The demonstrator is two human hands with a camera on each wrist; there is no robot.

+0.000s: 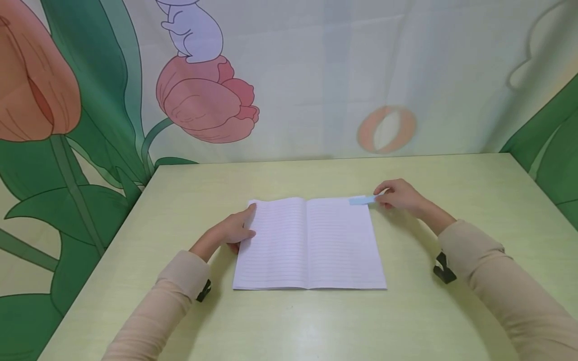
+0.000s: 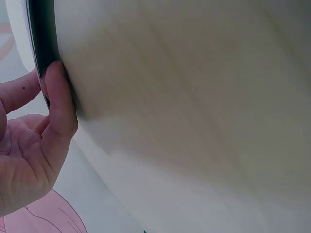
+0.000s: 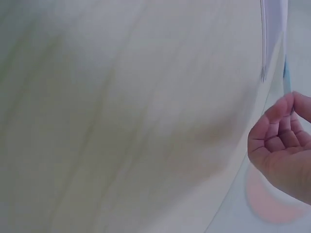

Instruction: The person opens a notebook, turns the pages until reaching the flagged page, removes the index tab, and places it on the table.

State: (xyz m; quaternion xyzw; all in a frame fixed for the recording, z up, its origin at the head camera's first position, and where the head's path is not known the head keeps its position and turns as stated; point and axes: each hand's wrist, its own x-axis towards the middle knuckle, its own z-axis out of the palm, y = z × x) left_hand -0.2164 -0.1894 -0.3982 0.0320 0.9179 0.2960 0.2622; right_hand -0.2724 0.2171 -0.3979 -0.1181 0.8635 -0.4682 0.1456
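An open notebook (image 1: 338, 245) with lined white pages lies on the table. My left hand (image 1: 236, 228) grips its left edge, with the thumb and a finger over the page. In the left wrist view, that hand (image 2: 36, 131) has fingers on both sides of the notebook's dark edge (image 2: 43, 39). At the top right corner of the right page, my right hand (image 1: 399, 194) pinches the end of a flat light blue strip (image 1: 361, 200). The strip's other end overlaps the page. In the right wrist view, thumb and fingertips of the right hand (image 3: 282, 141) meet on the strip (image 3: 287, 77).
The pale wooden table (image 1: 289, 326) ends at the back against a printed curtain (image 1: 307, 100) with flowers and an animal figure. Beige sleeves (image 1: 501, 281) cover both arms, and a black wrist device (image 1: 444, 269) shows beneath the right cuff.
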